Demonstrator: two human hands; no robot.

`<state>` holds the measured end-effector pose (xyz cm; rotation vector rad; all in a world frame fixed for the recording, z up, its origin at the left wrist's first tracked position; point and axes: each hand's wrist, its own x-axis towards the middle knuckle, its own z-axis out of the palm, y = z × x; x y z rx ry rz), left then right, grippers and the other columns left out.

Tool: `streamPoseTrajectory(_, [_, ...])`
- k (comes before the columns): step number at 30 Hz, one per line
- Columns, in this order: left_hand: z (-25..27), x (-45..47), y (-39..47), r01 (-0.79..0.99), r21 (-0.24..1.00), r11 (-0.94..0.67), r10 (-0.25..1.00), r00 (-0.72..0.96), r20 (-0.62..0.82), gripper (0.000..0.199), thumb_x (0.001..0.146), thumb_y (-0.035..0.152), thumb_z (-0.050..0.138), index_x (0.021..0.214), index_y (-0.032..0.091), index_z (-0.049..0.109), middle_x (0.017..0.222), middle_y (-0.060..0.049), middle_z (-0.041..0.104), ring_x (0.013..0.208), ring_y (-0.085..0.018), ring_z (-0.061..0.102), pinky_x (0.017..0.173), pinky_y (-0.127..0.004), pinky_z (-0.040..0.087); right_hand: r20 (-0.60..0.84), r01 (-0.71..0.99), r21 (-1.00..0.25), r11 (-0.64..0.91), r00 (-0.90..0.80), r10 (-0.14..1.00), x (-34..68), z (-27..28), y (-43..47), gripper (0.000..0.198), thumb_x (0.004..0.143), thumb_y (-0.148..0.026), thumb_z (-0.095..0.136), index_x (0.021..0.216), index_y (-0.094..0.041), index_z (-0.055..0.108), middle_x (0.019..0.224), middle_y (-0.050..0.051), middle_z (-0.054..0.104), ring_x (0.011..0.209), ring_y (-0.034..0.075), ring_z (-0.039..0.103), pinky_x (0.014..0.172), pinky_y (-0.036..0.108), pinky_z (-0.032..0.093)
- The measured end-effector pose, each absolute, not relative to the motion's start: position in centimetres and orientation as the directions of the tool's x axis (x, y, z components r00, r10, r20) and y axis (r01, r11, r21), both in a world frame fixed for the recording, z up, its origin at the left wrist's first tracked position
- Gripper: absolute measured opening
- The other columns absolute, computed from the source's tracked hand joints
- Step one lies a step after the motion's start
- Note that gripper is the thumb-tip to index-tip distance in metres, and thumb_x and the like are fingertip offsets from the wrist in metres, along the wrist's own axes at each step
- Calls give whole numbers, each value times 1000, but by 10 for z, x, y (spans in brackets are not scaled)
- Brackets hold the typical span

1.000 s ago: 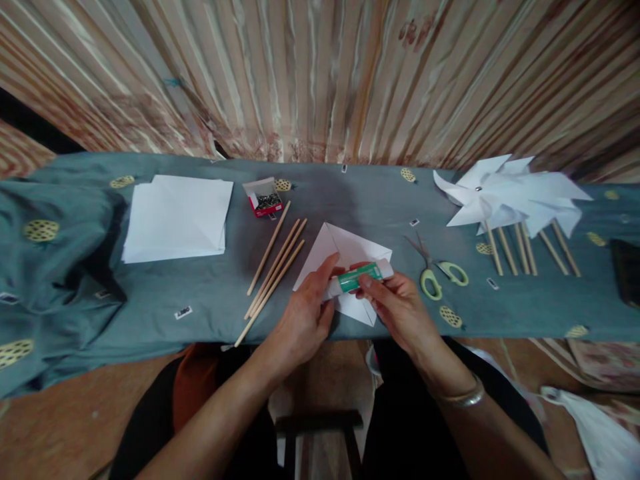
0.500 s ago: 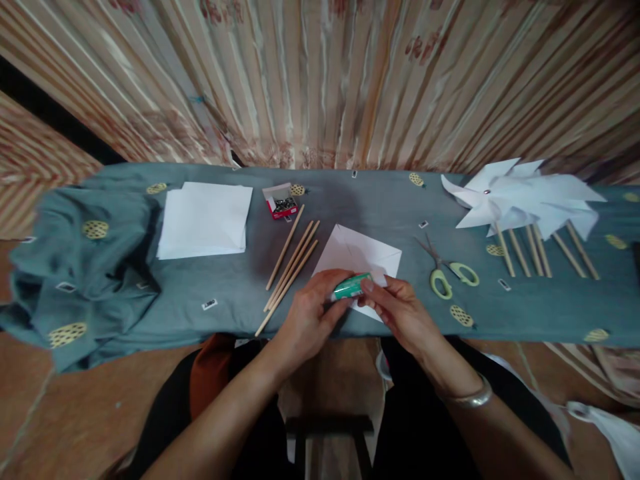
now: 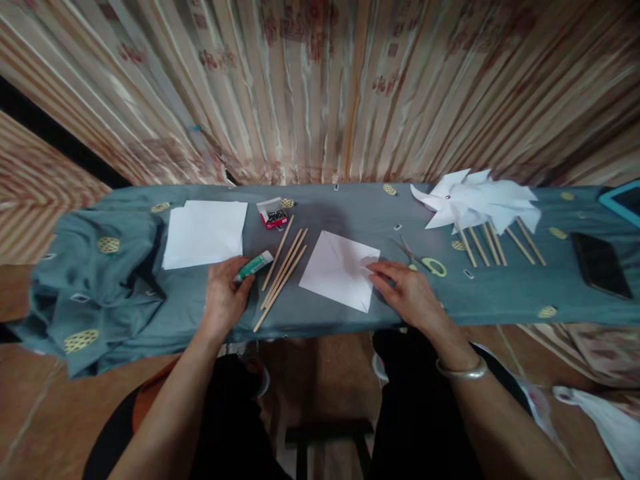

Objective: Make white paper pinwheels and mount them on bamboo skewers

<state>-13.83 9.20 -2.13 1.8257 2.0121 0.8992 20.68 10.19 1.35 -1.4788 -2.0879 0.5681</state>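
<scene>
My left hand point(image 3: 225, 293) is wrapped round a green glue stick point(image 3: 254, 265), held low over the cloth between the stack of white paper and several thin wooden sticks point(image 3: 283, 277). Before me lies a square sheet of white paper point(image 3: 333, 270) with cut lines running in from its corners. The fingers of my right hand point(image 3: 400, 287) pinch this sheet at its right corner, where a flap lifts a little. Just beyond that hand are scissors point(image 3: 423, 260) with light green handles, one loop partly hidden.
A stack of white paper point(image 3: 205, 233) lies at left, near bunched cloth point(image 3: 100, 287). An open red box of pins point(image 3: 273, 217) stands behind the sticks. White paper pinwheels point(image 3: 480, 200) on sticks, a dark phone point(image 3: 601, 265) and a blue-edged device point(image 3: 623, 200) are at right.
My left hand has moved left with the glue stick, away from the sheet. My right hand has left the glue stick and taken the sheet's right corner. The view has shifted right.
</scene>
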Motion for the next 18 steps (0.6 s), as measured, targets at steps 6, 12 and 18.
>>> streamPoseTrajectory(6, [-7,-127,81,884,449,-134,927,-48,371,52,82,32,61,131,15,51,127,-14,59,117,-32,51,100,-51,42,189,726,-530,438,-403,896,210,3,83,32,94,-26,47,119,-17,64,124,14,66,120,27,58,103,48,46])
streamPoseTrajectory(12, [0,-57,68,712,319,-626,757,454,471,26,85,21,62,112,20,61,117,-9,64,111,-25,54,95,-43,49,207,689,-526,498,-465,861,202,-1,72,36,95,-19,40,125,-16,61,128,14,63,125,25,54,107,48,44])
streamPoseTrajectory(18, [-8,-16,83,662,398,-635,772,550,318,26,84,20,64,109,13,62,115,-13,65,105,-26,56,91,-46,52,198,656,-596,462,-438,877,205,0,72,38,93,-14,41,125,-18,60,124,12,66,120,24,58,105,50,46])
